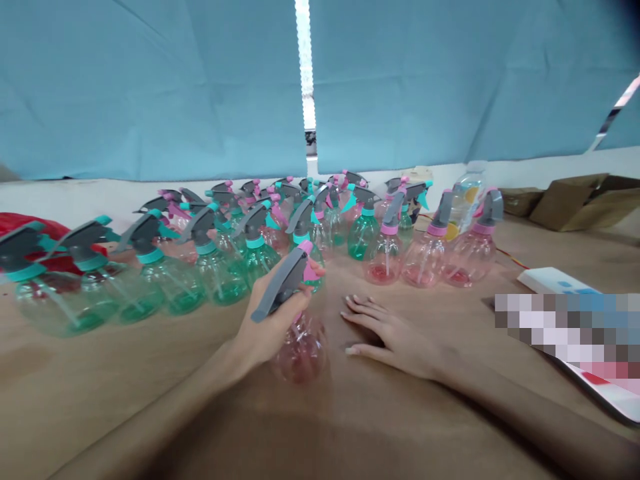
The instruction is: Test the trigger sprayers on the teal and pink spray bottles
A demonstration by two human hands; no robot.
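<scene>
My left hand [273, 313] is wrapped round the neck of a pink spray bottle [303, 350] with a grey and pink trigger head. The bottle stands nearly upright at the middle of the table, and its collar is mostly hidden by my fingers. To its right, my right hand [387, 330] lies flat on the tabletop [350, 427], fingers apart and holding nothing. A row of green spray bottles [173, 283] with grey and teal heads runs off to the left. Beyond my right hand, three pink spray bottles [423, 260] stand side by side.
More green and pink spray bottles crowd the back of the table. A clear water bottle [470, 193] and open brown cardboard boxes [575, 200] are at the back right. Nearer on the right lies a white box [555, 280] beside a blurred-out object. Red plastic [30, 233] shows at far left.
</scene>
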